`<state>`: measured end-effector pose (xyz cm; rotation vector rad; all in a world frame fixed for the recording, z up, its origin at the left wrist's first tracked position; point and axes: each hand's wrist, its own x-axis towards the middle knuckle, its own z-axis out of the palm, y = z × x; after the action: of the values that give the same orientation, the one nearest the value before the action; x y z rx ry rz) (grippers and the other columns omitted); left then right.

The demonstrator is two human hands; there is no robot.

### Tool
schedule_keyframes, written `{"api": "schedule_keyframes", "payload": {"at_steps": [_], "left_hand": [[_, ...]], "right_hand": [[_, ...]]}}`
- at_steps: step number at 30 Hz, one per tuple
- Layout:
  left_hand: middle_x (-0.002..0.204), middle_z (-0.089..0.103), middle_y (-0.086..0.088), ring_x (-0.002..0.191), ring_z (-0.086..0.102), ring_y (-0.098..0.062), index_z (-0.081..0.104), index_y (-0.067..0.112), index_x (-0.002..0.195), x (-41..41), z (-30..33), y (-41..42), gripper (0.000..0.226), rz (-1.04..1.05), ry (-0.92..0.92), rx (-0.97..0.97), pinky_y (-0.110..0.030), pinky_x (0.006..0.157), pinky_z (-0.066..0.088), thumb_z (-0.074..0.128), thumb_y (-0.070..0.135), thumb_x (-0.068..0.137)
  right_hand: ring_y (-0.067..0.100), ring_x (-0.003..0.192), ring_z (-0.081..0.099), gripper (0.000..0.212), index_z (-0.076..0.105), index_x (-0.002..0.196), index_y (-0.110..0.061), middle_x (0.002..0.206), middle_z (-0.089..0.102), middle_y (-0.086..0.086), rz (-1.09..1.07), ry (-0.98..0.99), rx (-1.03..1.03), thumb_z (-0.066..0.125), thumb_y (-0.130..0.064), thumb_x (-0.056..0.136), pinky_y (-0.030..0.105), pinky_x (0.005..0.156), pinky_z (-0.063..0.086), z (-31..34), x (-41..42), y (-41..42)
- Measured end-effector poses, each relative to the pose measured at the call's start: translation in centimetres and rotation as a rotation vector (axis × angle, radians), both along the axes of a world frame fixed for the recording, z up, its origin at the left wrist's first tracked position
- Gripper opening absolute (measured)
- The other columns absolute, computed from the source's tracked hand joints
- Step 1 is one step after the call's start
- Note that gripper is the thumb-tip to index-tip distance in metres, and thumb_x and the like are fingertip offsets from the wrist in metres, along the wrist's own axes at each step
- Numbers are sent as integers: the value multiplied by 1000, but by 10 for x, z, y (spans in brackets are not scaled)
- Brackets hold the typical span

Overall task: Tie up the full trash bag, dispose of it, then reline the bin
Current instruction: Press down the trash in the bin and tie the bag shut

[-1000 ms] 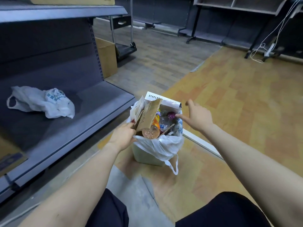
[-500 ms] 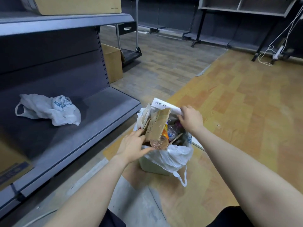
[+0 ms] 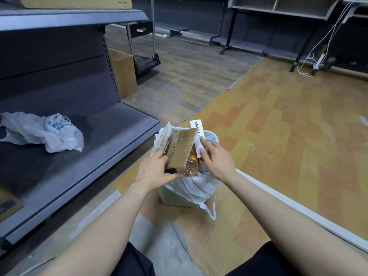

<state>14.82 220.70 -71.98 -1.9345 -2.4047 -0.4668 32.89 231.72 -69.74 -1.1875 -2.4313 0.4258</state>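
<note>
A shop floor (image 3: 278, 136) of orange and grey planks runs between grey metal shelves (image 3: 111, 136). One small bin (image 3: 175, 198) with one full white trash bag (image 3: 195, 188) stands there. The left hand (image 3: 153, 170) grips cardboard (image 3: 179, 150); the right hand (image 3: 217, 160) lies flat-fingered against a white box (image 3: 198, 128). One spare plastic bag (image 3: 49, 132) lies on the shelf.

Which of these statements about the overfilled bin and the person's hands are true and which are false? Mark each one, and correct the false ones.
1. The trash bag is already tied shut. False: it is open, with rubbish sticking out.
2. A spare white plastic bag lies on the grey shelf. True.
3. The right hand touches the white Staples box. True.
4. The left hand rests on the floor. False: it is against the brown cardboard in the bin.
5. A bag handle hangs down the bin's near side. True.
</note>
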Motion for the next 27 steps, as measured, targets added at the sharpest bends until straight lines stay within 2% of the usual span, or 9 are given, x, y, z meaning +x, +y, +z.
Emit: {"api": "schedule_keyframes", "payload": {"at_steps": [3, 6, 8, 13, 17, 21, 23, 25, 27], "left_hand": [[98, 50, 4, 86, 53, -19, 45, 16, 101, 6, 3, 2, 58, 8, -87, 53, -29, 62, 35, 57, 66, 73], [124, 55, -9, 89, 61, -37, 31, 22, 137, 15, 6, 6, 51, 43, -117, 101, -32, 61, 35, 49, 34, 91], [132, 53, -14, 87, 62, -41, 20, 29, 146, 16, 11, 9, 53, 80, -179, 155, -34, 62, 38, 41, 29, 97], [125, 60, -15, 89, 62, -40, 21, 36, 147, 16, 20, 13, 50, 95, -353, 253, -31, 64, 37, 36, 30, 100], [117, 65, -11, 97, 62, -36, 26, 38, 145, 13, 18, 14, 47, 125, -412, 236, -29, 69, 37, 38, 33, 100], [132, 46, 17, 115, 47, -6, 30, 42, 141, 12, 19, 9, 53, -11, -675, 206, -21, 89, 32, 54, 37, 93], [135, 44, 17, 117, 39, -1, 32, 39, 142, 7, 17, 4, 55, -30, -743, 210, -22, 94, 31, 55, 38, 92], [134, 54, 5, 118, 48, -8, 34, 36, 142, 2, 13, 2, 48, 39, -702, 264, -24, 91, 35, 48, 33, 97], [107, 68, -14, 99, 61, -32, 32, 34, 143, 1, 11, 6, 50, 146, -547, 300, -32, 76, 42, 45, 19, 97]], "right_hand": [[25, 102, 63, 60, 28, 144, -25, 124, 60, -1, -8, 32, -92, 46, -49, 92, 36, 77, 49, -1, 2, -2], [32, 85, 65, 59, 25, 144, -18, 96, 66, 9, -60, 68, -68, 49, -30, 92, 34, 63, 42, -6, -1, -3], [38, 81, 62, 57, 28, 143, -15, 85, 65, 16, -146, 129, -67, 46, -19, 89, 37, 66, 42, -5, 0, 3], [37, 85, 61, 54, 33, 139, -15, 94, 67, 16, -207, 158, -86, 48, -21, 87, 39, 72, 45, -7, 0, 5], [33, 91, 62, 49, 35, 134, -15, 123, 57, 9, -175, 82, -14, 50, -28, 89, 36, 69, 44, -8, -3, 6], [34, 91, 62, 51, 35, 138, -17, 134, 44, 8, -156, 51, 56, 49, -31, 92, 34, 66, 43, -8, -5, 6], [33, 88, 63, 51, 36, 139, -18, 134, 44, 9, -148, 85, 17, 49, -28, 92, 36, 73, 45, -8, -4, 8], [29, 86, 65, 50, 37, 140, -19, 133, 46, 7, -134, 99, 1, 49, -31, 93, 35, 75, 45, -8, -3, 9], [27, 89, 65, 51, 36, 141, -21, 133, 46, 5, -129, 91, -2, 47, -37, 94, 36, 76, 48, -8, -4, 7]]}}
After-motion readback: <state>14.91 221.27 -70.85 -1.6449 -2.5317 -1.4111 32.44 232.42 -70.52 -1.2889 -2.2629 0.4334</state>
